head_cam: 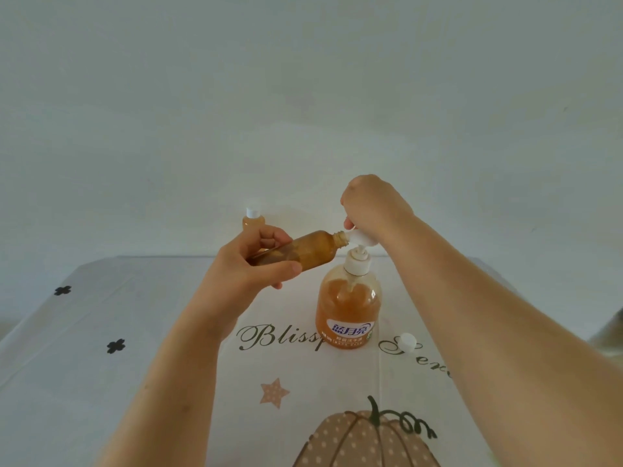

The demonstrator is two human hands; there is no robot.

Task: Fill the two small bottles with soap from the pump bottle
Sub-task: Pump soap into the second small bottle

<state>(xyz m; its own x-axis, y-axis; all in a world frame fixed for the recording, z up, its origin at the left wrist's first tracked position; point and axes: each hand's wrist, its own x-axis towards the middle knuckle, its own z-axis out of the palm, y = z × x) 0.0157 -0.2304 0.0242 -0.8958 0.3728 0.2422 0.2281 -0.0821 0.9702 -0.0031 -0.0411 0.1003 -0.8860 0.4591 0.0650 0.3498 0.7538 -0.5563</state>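
Note:
The pump bottle (349, 308) of orange soap stands upright mid-table, with a white pump head (360, 239) on top. My right hand (374, 207) lies over the pump head, fingers curled round it. My left hand (256, 264) grips a small amber bottle (313, 249) tilted nearly flat, its open neck at the pump spout. A second small bottle (253, 221) with a white cap stands upright behind my left hand, filled with orange soap. A loose white cap (407, 342) lies on the table to the right of the pump bottle.
The table wears a white cloth (101, 332) printed with script lettering, black flowers, a star and a pumpkin. A plain pale wall rises behind it. A grey object (612, 328) shows at the right edge.

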